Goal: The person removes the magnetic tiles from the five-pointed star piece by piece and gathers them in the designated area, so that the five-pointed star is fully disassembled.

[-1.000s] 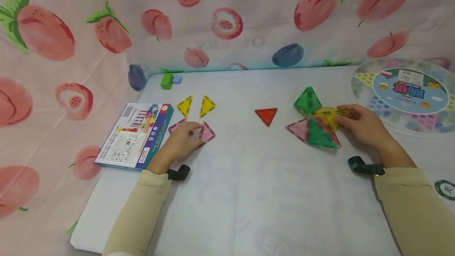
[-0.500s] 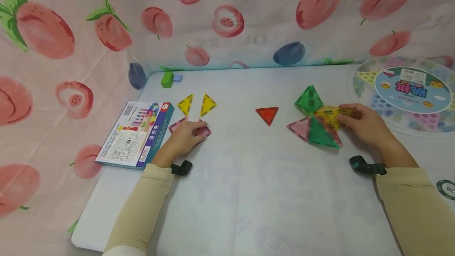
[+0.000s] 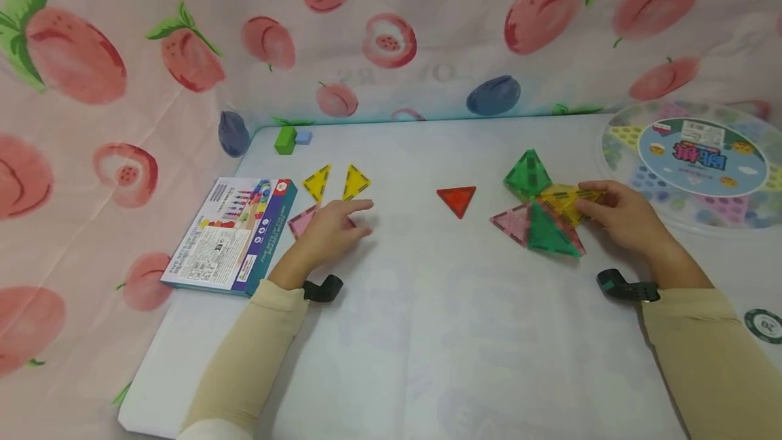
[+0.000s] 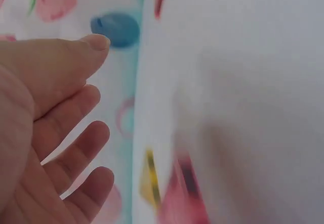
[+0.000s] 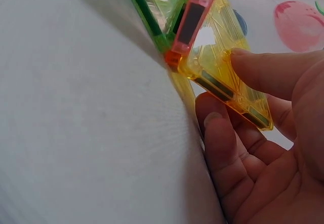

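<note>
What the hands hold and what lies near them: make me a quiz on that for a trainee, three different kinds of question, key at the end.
1. Multiple choice: what colour is the tile that the right hand grips?
a) red
b) yellow
c) blue

2. True or false: the left hand holds nothing, its thumb and index finger apart.

3. Count: in the head view, how many loose yellow triangles lie just beyond the left hand?

Key:
1. b) yellow
2. True
3. Two, lying apart from each other
</note>
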`<state>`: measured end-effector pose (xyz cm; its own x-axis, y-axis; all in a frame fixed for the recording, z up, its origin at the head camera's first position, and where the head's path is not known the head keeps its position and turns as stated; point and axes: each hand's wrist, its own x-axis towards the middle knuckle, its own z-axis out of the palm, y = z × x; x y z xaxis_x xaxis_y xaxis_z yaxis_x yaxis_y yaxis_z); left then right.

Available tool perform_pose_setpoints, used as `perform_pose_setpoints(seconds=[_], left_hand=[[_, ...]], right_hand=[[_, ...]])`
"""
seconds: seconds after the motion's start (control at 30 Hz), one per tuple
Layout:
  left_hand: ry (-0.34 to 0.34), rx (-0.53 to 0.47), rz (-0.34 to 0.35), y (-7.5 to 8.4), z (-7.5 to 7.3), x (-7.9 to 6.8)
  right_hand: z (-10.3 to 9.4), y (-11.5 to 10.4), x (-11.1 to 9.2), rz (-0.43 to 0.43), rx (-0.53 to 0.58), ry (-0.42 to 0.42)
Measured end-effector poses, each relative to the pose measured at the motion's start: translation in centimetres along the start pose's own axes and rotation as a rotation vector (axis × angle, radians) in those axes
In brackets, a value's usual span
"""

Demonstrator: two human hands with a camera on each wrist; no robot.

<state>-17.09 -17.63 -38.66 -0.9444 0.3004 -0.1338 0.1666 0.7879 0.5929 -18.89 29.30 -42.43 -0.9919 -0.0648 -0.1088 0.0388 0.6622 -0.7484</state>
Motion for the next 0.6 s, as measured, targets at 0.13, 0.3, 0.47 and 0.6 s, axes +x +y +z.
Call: perform_pose_setpoints(seconds=[0.13, 0.3, 0.47, 0.6], left_hand=[[-0.055, -0.024, 0.13, 3.7, 1.8, 1.5], [-0.134, -0.058, 0.229, 7.3, 5.2, 4.6], [-0.209, -0.107, 0.256, 10.0, 8.0, 7.2], [-0.229, -0.127, 0.284, 11.5, 9.1, 8.7]], right_hand=[[0.0, -0.1, 0.0, -0.006, 0.0, -0.006], [-0.1, -0.1, 0.0, -0.004, 0.005, -0.014], [-0.1, -0.1, 0.1, 0.001, 0.013, -0.013], [-0.1, 0.0, 0.2, 0.007, 0.008, -0.006]])
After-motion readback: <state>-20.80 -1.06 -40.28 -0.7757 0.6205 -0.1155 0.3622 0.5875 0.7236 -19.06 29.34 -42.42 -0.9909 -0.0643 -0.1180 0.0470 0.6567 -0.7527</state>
